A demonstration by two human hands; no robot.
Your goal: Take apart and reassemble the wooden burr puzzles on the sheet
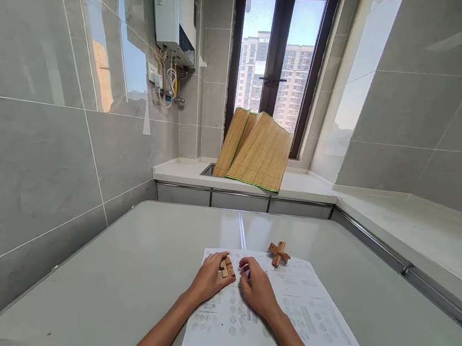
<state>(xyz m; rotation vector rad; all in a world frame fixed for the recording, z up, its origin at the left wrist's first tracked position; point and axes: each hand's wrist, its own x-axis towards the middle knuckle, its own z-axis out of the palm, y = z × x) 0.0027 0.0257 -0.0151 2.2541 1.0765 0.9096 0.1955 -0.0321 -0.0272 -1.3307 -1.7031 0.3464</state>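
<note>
My left hand (211, 276) has its fingers and thumb closed around light wooden puzzle pieces (226, 268), which rest on a printed paper sheet (278, 339). Part of the pieces is hidden behind the fingers. Just to their right, my right hand (256, 283) is loosely curled over the sheet, fingers apart, with nothing visible in it. Beyond the right hand, at the sheet's far edge, lies a cross-shaped wooden burr puzzle (279, 254) of darker brown. Small line drawings and text cover the paper.
The sheet lies on a pale grey table (115, 293) with rounded corners. A metal rail (373, 252) runs along its right side, beside a white counter (430, 225). Folded bamboo mats (259, 151) lean near the window. Tiled walls (37, 172) stand close by.
</note>
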